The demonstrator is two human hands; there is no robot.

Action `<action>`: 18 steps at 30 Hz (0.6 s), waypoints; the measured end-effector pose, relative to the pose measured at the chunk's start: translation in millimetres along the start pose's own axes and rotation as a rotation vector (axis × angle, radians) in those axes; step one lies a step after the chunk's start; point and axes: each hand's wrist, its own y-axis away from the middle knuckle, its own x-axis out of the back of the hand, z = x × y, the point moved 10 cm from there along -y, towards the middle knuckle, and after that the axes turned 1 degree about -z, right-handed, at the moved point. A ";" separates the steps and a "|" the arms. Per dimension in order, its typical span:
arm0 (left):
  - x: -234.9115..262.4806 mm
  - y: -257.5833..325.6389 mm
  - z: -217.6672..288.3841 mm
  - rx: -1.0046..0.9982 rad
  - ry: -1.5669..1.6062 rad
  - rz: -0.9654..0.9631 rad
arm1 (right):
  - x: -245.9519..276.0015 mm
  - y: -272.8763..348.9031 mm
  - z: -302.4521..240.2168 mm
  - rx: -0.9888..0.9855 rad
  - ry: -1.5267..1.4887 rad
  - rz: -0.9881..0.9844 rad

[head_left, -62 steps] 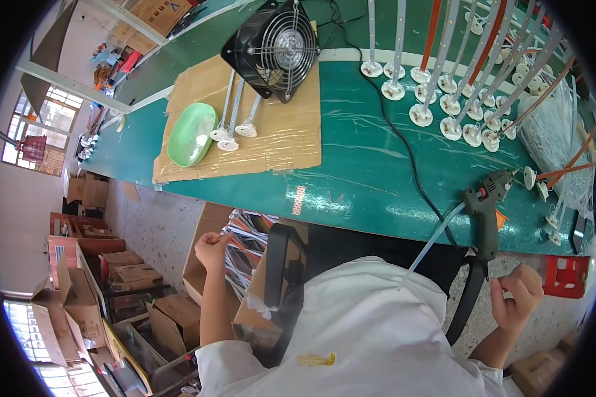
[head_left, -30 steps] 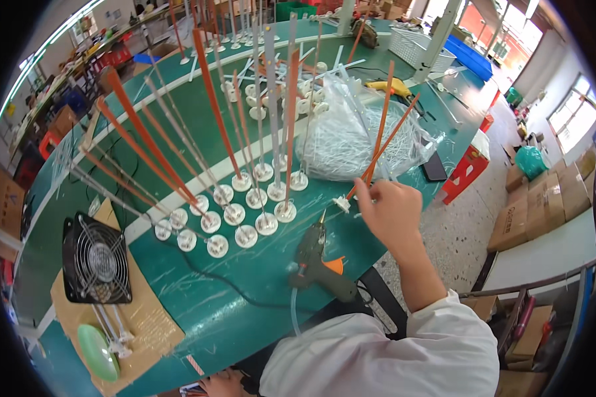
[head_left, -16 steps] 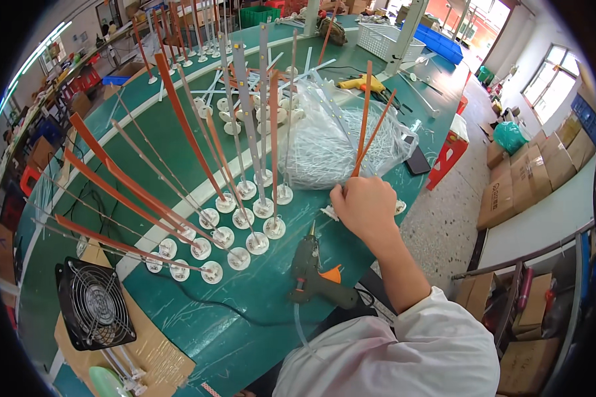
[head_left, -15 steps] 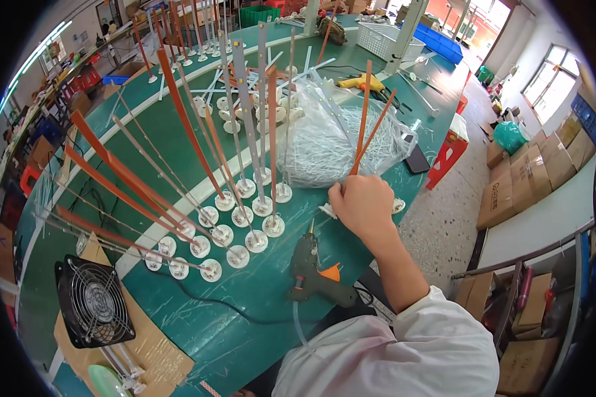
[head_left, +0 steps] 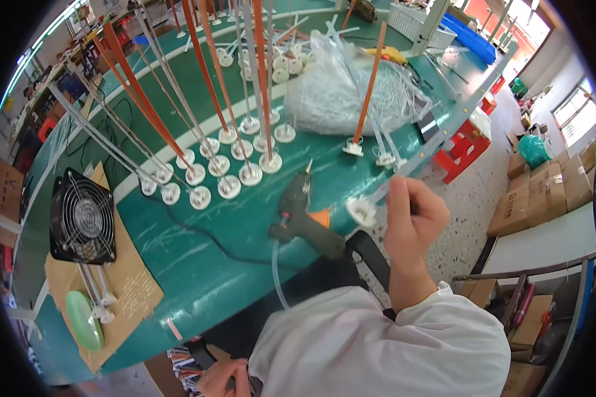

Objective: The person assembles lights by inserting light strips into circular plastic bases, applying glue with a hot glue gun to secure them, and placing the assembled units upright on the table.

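My right hand (head_left: 417, 215) is closed, fingers curled at a grey LED strip (head_left: 437, 139) with a round white base (head_left: 362, 210) at its lower end. That base is tilted at the table's front edge; the fingers partly hide the grip. My left hand (head_left: 225, 378) shows at the lower edge, fingers pressed together on something too small to name. Between them lies a dark glue gun (head_left: 295, 212), nozzle pointing away. Beyond it, an orange strip (head_left: 369, 86) stands on a white base (head_left: 353, 148), beside bases with pale strips (head_left: 384, 159).
Rows of white bases (head_left: 228, 186) carry upright orange and grey strips at left. A bag of clear strips (head_left: 351, 92) lies behind. A black fan (head_left: 83, 218) and green oval object (head_left: 85, 321) sit on cardboard (head_left: 132, 284). A red stool (head_left: 467, 145) stands right of the table.
My right hand has left the orange strip, which now stands on its base, and come nearer to the LED strip. My left hand has appeared at the lower edge. The view has shifted.
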 end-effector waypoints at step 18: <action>-69.5 -37.4 94.3 -0.275 1.207 0.176 | -40.4 112.3 -51.4 -0.086 -0.731 -0.518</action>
